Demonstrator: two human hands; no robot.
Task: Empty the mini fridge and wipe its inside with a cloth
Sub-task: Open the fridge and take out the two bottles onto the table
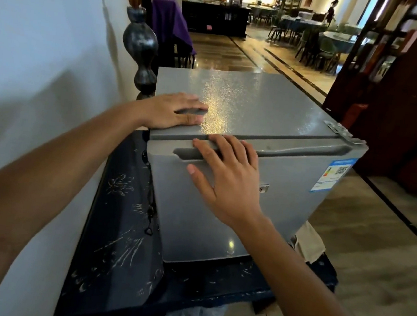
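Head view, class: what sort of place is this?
Probably a restaurant or hotel dining hall: round dining tables with chairs fill the far room, and a long dark counter stands behind.

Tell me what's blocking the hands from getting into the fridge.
Only the closed door. The right hand lies on it by the handle recess; the left hand rests flat on the fridge top. Nothing else visibly blocks them.

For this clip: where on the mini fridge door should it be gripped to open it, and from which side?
Grip the recessed handle slot along the door's top edge, near its left end. The hinge sits at the top right corner, so the left end likely swings out most easily. Come from the front, hooking the right hand's fingers into the slot; the left hand lies flat on the top.
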